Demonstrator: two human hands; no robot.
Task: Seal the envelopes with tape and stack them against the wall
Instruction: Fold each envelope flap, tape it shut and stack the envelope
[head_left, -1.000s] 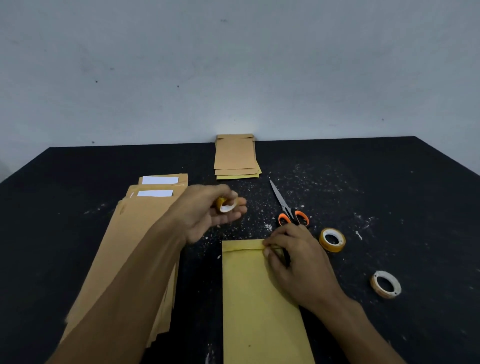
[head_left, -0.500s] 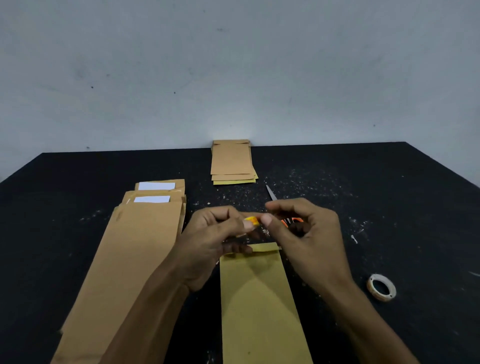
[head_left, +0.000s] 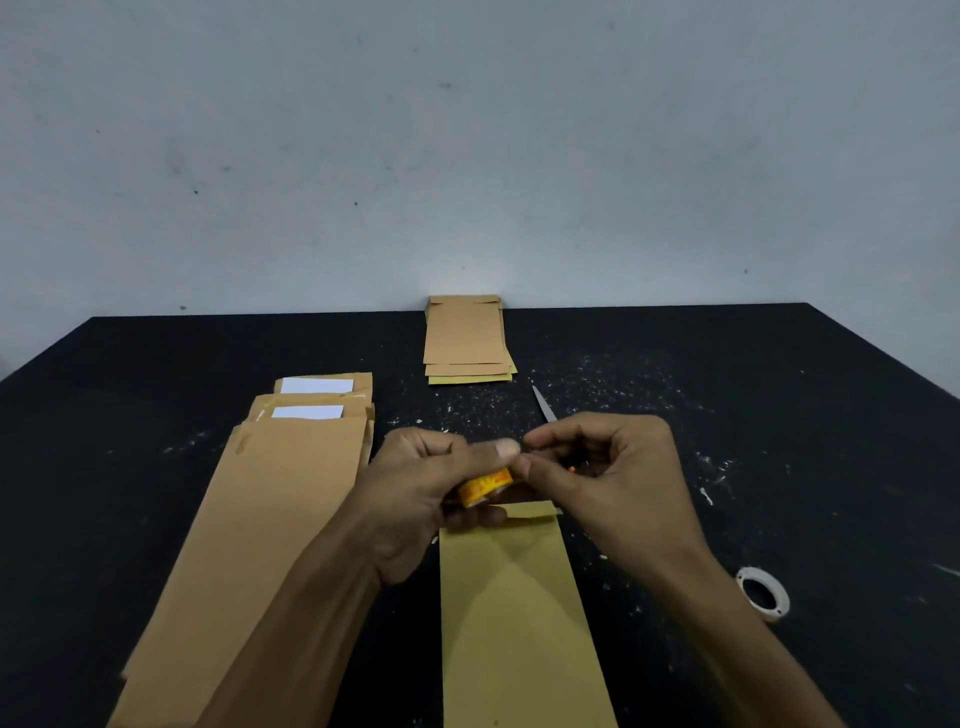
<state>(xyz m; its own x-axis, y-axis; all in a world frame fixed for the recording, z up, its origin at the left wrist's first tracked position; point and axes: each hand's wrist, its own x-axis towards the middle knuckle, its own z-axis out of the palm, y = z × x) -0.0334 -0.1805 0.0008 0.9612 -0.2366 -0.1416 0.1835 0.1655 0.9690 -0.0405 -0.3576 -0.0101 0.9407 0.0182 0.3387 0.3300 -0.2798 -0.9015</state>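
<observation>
left hand (head_left: 415, 499) held tape roll (head_left: 485, 487) in its grip | right hand (head_left: 608, 467) pinched at roll's edge, tape end unseen | envelope (head_left: 519, 613) flat on counter (head_left: 779, 415) beneath hands | risk: tape could twist, stick to fingers

Yellow envelope (head_left: 519, 613) flat; sealed envelopes (head_left: 465, 338) stacked against wall.

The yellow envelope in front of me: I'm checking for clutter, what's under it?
Only the black table shows around the yellow envelope; whatever lies beneath it is covered.
</observation>
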